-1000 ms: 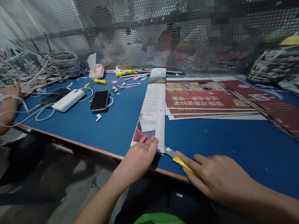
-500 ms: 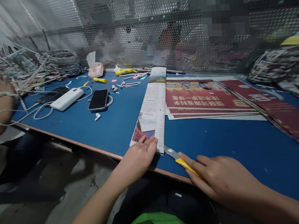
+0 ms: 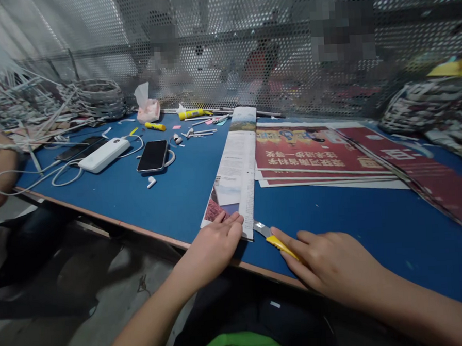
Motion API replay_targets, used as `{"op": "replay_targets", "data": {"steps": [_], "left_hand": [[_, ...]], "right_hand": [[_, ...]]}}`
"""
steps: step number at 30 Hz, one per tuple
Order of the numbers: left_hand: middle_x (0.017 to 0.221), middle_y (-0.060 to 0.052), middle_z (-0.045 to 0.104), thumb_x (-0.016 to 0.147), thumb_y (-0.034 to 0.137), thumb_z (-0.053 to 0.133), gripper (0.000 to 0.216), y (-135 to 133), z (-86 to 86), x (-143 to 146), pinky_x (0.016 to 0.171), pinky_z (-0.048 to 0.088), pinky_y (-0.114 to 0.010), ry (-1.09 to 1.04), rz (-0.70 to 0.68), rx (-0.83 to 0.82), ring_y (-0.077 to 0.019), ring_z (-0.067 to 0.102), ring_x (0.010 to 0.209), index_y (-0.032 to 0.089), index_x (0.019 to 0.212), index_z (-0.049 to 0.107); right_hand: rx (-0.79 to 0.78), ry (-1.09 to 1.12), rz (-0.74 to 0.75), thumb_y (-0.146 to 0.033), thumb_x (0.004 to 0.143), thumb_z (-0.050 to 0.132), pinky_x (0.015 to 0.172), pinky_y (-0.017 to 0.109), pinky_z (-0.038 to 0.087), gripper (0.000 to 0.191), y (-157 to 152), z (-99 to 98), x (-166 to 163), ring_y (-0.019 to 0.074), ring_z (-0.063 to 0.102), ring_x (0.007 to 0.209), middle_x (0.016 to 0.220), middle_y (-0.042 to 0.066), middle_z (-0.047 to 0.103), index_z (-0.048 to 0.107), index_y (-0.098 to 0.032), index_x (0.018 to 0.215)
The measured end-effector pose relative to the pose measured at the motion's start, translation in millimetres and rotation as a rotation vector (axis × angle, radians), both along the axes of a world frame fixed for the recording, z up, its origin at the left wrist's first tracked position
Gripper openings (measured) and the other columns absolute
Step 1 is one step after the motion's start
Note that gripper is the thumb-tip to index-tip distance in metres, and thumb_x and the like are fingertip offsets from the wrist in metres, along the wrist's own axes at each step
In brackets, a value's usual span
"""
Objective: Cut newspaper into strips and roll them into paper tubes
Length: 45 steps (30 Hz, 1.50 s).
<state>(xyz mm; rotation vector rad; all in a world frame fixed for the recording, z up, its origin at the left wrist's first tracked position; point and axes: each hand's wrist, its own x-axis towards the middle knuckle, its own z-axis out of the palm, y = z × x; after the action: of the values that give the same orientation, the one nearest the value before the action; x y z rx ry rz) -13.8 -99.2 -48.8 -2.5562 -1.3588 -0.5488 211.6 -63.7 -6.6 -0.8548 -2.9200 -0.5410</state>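
Head view: the left hand [image 3: 214, 243] is pressing, fingers slightly spread, on the near end of a long, printed white paper strip [image 3: 234, 160], lying on the blue surface [image 3: 182, 206] and apparently folded already; the right hand [image 3: 332, 263] is pinching a yellow-handled, metal-bladed cutter [image 3: 282, 245] at its right edge; cutting progress is not showing.

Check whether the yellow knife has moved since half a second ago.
Yes: the yellow knife in the right hand now sits slightly farther forward from the near edge of the blue table.
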Motion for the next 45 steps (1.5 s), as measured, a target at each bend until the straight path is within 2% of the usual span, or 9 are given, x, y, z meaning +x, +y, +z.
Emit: {"op": "replay_targets", "data": {"steps": [19, 30, 34, 35, 37, 39, 40, 42, 45], "left_hand": [[0.107, -0.019, 0.062, 0.077, -0.006, 0.028, 0.037, -1, 3.8, 1, 0.09, 0.047, -0.04, -0.027, -0.016, 0.072, -0.0233, 0.057, 0.105, 0.004, 0.109, 0.045], [0.109, -0.02, 0.061, 0.075, -0.007, 0.026, 0.043, -2, 3.0, -1, 0.091, 0.046, -0.04, -0.027, -0.01, 0.036, -0.0217, 0.056, 0.107, 0.002, 0.112, 0.046], [0.108, -0.015, 0.063, 0.087, 0.012, 0.035, 0.028, 1, 13.8, -5, 0.091, 0.046, -0.039, -0.077, -0.078, -0.047, -0.0214, 0.059, 0.101, 0.007, 0.108, 0.052], [0.106, -0.014, 0.064, 0.088, 0.019, 0.04, 0.024, 4, 18.9, -6, 0.09, 0.046, -0.038, -0.07, -0.101, -0.09, -0.022, 0.06, 0.1, 0.009, 0.104, 0.055], [0.095, -0.011, 0.067, 0.088, 0.021, 0.042, 0.021, 16, 30.3, -6, 0.083, 0.049, -0.037, -0.009, -0.116, -0.131, -0.0221, 0.063, 0.09, 0.011, 0.091, 0.061], [0.085, -0.009, 0.068, 0.088, 0.019, 0.042, 0.023, 34, 40.7, -4, 0.085, 0.045, -0.04, 0.094, -0.112, -0.158, -0.021, 0.065, 0.08, 0.011, 0.082, 0.063], [0.089, -0.009, 0.068, 0.088, 0.02, 0.044, 0.022, 44, 44.9, -3, 0.088, 0.043, -0.038, 0.13, -0.141, -0.18, -0.0204, 0.064, 0.084, 0.012, 0.083, 0.063], [0.111, -0.012, 0.061, 0.084, 0.029, 0.054, 0.025, 65, 50.4, -2, 0.096, 0.036, -0.038, 0.188, -0.235, -0.234, -0.0232, 0.056, 0.104, 0.011, 0.1, 0.061], [0.132, -0.016, 0.043, 0.081, 0.045, 0.055, 0.057, 88, 51.3, -4, 0.096, 0.037, -0.035, 0.248, -0.262, -0.367, -0.0263, 0.044, 0.119, 0.006, 0.122, 0.048]], "right_hand": [[-0.005, -0.055, -0.057, -0.03, 0.086, 0.04, 0.044, 0.027, 0.009, 0.038, 6, 3.4, -3, 0.0097, 0.045, 0.041, 0.058, 0.001, 0.056, 0.054, -0.02, 0.12], [-0.032, -0.074, -0.065, -0.03, 0.085, 0.044, 0.047, 0.029, 0.007, 0.035, 6, 3.1, -2, 0.0095, 0.045, 0.044, 0.06, 0.001, 0.057, 0.055, -0.025, 0.118], [-0.05, -0.08, -0.047, -0.029, 0.085, 0.043, 0.047, 0.029, 0.007, 0.035, 7, 4.1, -2, 0.0099, 0.046, 0.045, 0.061, 0.002, 0.058, 0.055, -0.023, 0.118], [-0.055, -0.081, -0.052, -0.029, 0.085, 0.042, 0.047, 0.03, 0.007, 0.036, 7, 4.5, -2, 0.0101, 0.047, 0.045, 0.062, 0.002, 0.058, 0.055, -0.023, 0.118], [-0.065, -0.085, -0.065, -0.029, 0.086, 0.041, 0.047, 0.03, 0.006, 0.036, 6, 5.2, -2, 0.0105, 0.048, 0.046, 0.063, 0.003, 0.058, 0.055, -0.022, 0.118], [-0.077, -0.095, -0.074, -0.029, 0.086, 0.04, 0.047, 0.03, 0.006, 0.036, 6, 5.6, -3, 0.0106, 0.048, 0.046, 0.063, 0.003, 0.058, 0.054, -0.023, 0.119], [-0.083, -0.102, -0.078, -0.029, 0.086, 0.04, 0.046, 0.03, 0.006, 0.037, 6, 5.8, -3, 0.0107, 0.048, 0.046, 0.063, 0.003, 0.058, 0.054, -0.023, 0.12], [-0.097, -0.115, -0.089, -0.03, 0.087, 0.039, 0.046, 0.03, 0.007, 0.038, 6, 6.2, -3, 0.011, 0.049, 0.047, 0.064, 0.003, 0.059, 0.053, -0.023, 0.121], [-0.111, -0.122, -0.094, -0.031, 0.087, 0.039, 0.045, 0.029, 0.007, 0.039, 6, 7.3, -3, 0.0112, 0.05, 0.048, 0.065, 0.003, 0.06, 0.051, -0.023, 0.123]]}}
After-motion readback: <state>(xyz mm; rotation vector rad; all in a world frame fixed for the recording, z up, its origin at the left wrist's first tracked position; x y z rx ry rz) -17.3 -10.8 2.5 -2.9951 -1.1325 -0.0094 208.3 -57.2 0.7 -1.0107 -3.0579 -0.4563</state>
